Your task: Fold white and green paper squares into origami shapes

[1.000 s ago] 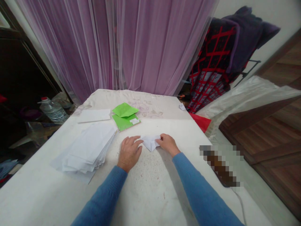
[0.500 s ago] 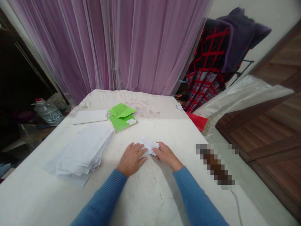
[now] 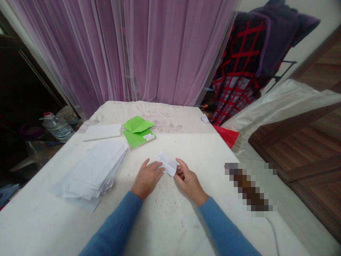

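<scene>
A small folded white paper (image 3: 167, 163) lies on the white table (image 3: 165, 220) just ahead of me. My left hand (image 3: 146, 177) rests flat on the table with its fingertips on the paper's left edge. My right hand (image 3: 188, 179) pinches the paper's near right corner between thumb and fingers. Both arms wear blue sleeves.
A fanned stack of white sheets (image 3: 93, 170) lies to the left. Behind it are a single white sheet (image 3: 102, 131) and green paper pieces (image 3: 137, 132). A red item (image 3: 227, 136) and a blurred dark object (image 3: 249, 188) sit at the right edge. Purple curtains hang behind.
The paper went from a flat triangle spread between both hands to a narrower folded piece. My right hand moved nearer and leftward to pinch it; my left hand stayed beside it.
</scene>
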`<state>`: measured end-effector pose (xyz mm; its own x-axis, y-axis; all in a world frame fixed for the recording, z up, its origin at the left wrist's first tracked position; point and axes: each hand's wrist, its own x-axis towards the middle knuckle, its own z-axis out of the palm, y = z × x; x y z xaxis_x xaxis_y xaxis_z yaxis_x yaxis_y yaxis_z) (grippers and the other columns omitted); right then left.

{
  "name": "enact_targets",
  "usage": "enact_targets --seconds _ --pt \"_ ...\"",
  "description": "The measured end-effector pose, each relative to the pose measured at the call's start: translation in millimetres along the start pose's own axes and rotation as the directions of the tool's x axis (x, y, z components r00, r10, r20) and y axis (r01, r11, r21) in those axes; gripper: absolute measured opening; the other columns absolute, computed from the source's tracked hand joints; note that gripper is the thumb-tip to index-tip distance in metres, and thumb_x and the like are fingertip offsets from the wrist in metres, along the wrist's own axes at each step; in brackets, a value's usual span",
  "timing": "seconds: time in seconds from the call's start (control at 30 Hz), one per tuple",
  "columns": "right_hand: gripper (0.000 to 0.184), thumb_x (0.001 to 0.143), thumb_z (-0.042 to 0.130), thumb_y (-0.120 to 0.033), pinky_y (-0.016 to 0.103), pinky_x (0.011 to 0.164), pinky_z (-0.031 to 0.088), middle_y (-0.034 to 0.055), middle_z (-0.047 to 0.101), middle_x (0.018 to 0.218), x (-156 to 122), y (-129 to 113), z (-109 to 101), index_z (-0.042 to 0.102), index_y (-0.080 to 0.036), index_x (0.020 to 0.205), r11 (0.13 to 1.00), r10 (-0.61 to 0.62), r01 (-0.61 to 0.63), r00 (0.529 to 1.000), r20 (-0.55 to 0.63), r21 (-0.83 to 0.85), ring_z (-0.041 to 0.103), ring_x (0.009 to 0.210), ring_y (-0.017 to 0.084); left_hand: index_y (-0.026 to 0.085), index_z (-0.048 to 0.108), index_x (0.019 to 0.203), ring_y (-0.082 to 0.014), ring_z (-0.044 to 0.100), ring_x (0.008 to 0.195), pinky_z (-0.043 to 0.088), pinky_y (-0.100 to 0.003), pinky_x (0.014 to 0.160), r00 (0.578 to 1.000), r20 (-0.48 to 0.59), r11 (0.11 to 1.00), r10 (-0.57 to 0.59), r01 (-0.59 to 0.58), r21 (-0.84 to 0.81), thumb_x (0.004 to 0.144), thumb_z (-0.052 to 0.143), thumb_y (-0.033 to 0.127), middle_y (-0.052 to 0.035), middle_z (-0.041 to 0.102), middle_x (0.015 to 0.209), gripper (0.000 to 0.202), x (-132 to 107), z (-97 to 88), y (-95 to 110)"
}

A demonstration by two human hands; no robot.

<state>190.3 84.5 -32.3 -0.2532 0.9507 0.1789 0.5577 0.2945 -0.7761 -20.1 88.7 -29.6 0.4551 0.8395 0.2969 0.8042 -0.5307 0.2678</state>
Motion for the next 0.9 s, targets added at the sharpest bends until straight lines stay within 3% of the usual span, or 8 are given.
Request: enact_targets --seconds 0.1,0.2,0.3,0.43,0.77,0.9 --pt "0.05 0.082 0.049 -0.013 0.032 0.089 0.051 0.0062 0.065 0.112 0 0 4 0.051 -0.024 0.131 0.976 -0.165 0.158 0.985 -0.039 -0.15 0.063 0.097 0.018 0.026 0.068 0.112 -0.0207 0.058 0.119 0.026 -0.052 0.116 0.999 -0.009 0.999 0.039 -0.039 -0.001 0.095 0.047 0.022 -0.006 0.068 0.121 0.028 1 4.1 -5" --pt "0.027 0.086 0.052 -0.017 0.033 0.092 0.05 0.0097 0.058 0.125 0 1 5 0.068 -0.023 0.106 0.94 -0.243 0.218 0.968 -0.068 -0.262 0.061 0.105 0.02 0.023 0.067 0.115 -0.0209 0.057 0.122 0.027 -0.051 0.115 0.998 0.005 0.998 0.065 -0.065 -0.015 0.096 0.043 0.021 -0.0068 0.068 0.121 0.03 1 7.1 -8" --pt "0.017 0.087 0.056 -0.022 0.034 0.094 0.048 0.0082 0.06 0.122 3 1 2 0.072 -0.024 0.092 0.93 -0.202 0.168 0.977 -0.072 -0.326 0.059 0.107 0.021 0.022 0.066 0.116 -0.0204 0.056 0.123 0.031 -0.05 0.114 0.997 0.024 0.997 0.075 -0.075 -0.024 0.096 0.041 0.019 -0.0075 0.067 0.124 0.032 0 7.3 -8" --pt "0.014 0.087 0.059 -0.024 0.037 0.095 0.044 0.0043 0.066 0.114 8 0 -4 0.073 -0.027 0.088 0.919 -0.146 0.125 0.989 -0.028 -0.374 0.057 0.108 0.021 0.024 0.066 0.114 -0.0195 0.055 0.124 0.031 -0.049 0.114 0.996 0.04 0.996 0.085 -0.084 -0.028 0.095 0.04 0.016 -0.0075 0.066 0.125 0.034 -1 3.2 -6" --pt "0.009 0.086 0.055 -0.024 0.038 0.093 0.037 0.0042 0.066 0.114 10 -3 -1 0.064 -0.024 0.084 0.922 -0.064 0.037 0.996 -0.057 -0.385 0.054 0.113 0.022 0.025 0.063 0.12 -0.0235 0.052 0.127 0.03 -0.051 0.114 0.994 0.055 0.994 0.097 -0.095 -0.045 0.091 0.047 0.015 -0.0074 0.063 0.128 0.034 -4 -6.3 6" --pt "0.012 0.083 0.055 -0.023 0.036 0.091 0.038 0.0063 0.065 0.113 11 -5 2 0.06 -0.023 0.094 0.924 -0.028 -0.015 0.994 -0.104 -0.383 0.055 0.11 0.023 0.031 0.061 0.125 -0.0266 0.049 0.129 0.025 -0.056 0.114 0.993 0.056 0.994 0.109 -0.108 -0.011 0.091 0.052 0.024 -0.0078 0.058 0.134 0.036 -6 -8.5 11"
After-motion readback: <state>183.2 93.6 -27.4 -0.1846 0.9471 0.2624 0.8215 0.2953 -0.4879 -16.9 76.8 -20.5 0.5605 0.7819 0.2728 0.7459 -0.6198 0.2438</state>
